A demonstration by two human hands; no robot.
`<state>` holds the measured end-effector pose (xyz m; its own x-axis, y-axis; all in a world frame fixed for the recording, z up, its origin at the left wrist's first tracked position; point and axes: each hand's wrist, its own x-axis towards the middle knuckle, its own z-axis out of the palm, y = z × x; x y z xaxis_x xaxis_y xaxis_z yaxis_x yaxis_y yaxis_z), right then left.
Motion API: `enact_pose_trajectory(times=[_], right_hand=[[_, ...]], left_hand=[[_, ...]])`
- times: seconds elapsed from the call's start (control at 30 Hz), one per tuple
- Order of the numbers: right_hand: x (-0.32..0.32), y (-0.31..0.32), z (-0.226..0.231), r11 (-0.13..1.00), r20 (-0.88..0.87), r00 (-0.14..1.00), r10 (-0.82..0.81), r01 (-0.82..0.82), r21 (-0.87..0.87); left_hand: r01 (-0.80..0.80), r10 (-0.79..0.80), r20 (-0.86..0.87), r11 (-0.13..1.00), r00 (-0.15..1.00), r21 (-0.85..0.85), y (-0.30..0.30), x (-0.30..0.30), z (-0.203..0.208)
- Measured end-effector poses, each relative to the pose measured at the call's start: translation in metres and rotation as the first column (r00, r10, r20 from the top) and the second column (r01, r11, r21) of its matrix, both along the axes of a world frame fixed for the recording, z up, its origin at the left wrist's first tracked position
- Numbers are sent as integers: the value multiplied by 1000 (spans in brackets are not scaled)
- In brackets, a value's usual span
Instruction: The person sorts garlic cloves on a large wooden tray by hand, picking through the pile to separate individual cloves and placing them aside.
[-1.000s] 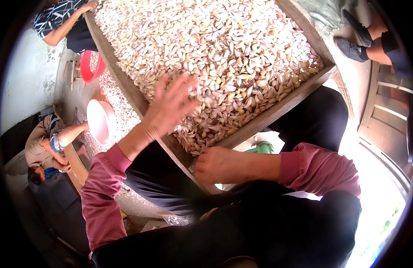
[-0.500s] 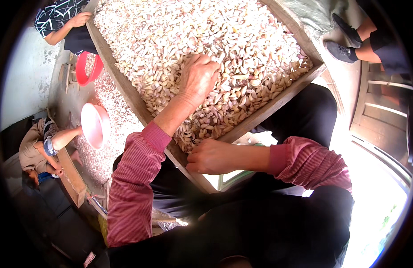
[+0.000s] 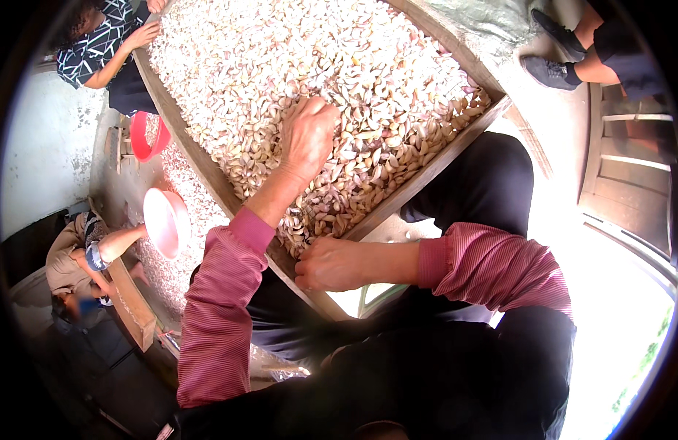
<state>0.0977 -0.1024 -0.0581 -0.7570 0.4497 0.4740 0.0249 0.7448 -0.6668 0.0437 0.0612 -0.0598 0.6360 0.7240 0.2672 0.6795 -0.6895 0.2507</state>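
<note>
A wooden tray (image 3: 236, 192) lies across my lap, full of loose garlic cloves (image 3: 398, 81). Amid the cloves, in the near half of the tray, is my left hand (image 3: 308, 139), back up, fingers curled down. Its fingertips are hidden, so what they pinch does not show. My right hand (image 3: 330, 265) is closed at the tray's near corner, against the wooden rim, knuckles toward the cloves. Whatever it may hold is out of sight.
At the upper left a person's hand (image 3: 143, 34) rests by the tray's edge. A red basin (image 3: 150, 136) and a pink basin (image 3: 166, 224) stand left, among cloves on the floor. Another person sits lower left by a wooden board (image 3: 130, 304). Someone's shoes (image 3: 551, 72) show upper right.
The whole view has shifted a little. My left hand has drawn slightly toward me, its fingers more curled. My right hand stays at the corner. More of the upper-left person shows.
</note>
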Motion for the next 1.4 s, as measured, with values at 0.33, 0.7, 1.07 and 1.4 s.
enact_pose_trajectory(times=[0.33, 0.7, 1.07, 1.4], right_hand=[[-4, -20, -5, 990, -3, 999, -45, 44, -137], [-12, -7, -10, 999, 63, 998, 5, -8, 48], [6, -6, 9, 998, 221, 975, 29, -39, 45], [4, -6, 7, 999, 183, 983, 34, -39, 24]], left_hand=[[245, 393, 792, 803, 467, -543, -55, 73, 100], [362, -357, 68, 928, 932, -83, -37, 30, -6], [181, -112, -486, 979, 867, 97, 34, -109, 6], [-84, 86, -108, 996, 990, 21, 57, -20, -3]])
